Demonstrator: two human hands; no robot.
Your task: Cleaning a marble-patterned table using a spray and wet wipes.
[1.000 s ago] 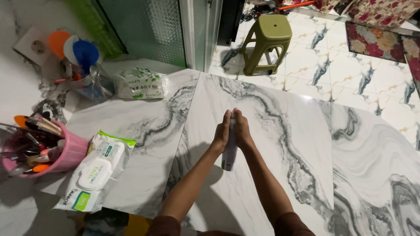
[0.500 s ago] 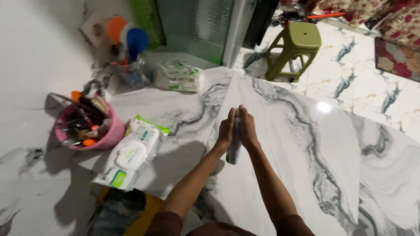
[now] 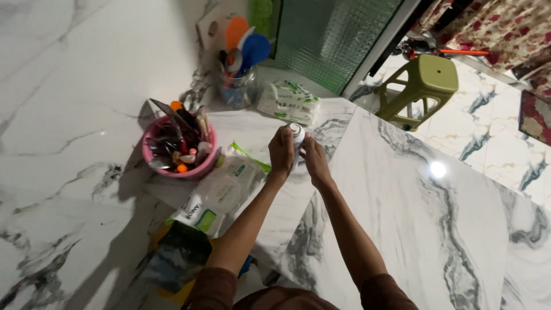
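Both hands gripping a small white spray can

Left hand (image 3: 281,150) wraps the can (image 3: 297,138), right hand (image 3: 314,161) closes on its other side, up near the surface's far edge by the pink basket (image 3: 182,148) and wipes pack (image 3: 215,192).

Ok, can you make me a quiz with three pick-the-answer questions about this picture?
1. Where is the pink tub of brushes?
A. on the stool
B. on the marble counter by the wall
C. on the floor

2. What colour is the plastic stool?
A. green
B. red
C. blue

3. What is the left hand doing?
A. lying flat on the counter
B. wrapped around a small white spray can
C. holding a spoon

Answers:
1 B, it stands on the counter beside the wipes pack.
2 A, it is olive green.
3 B, its fingers curl around the can, with the right hand alongside.
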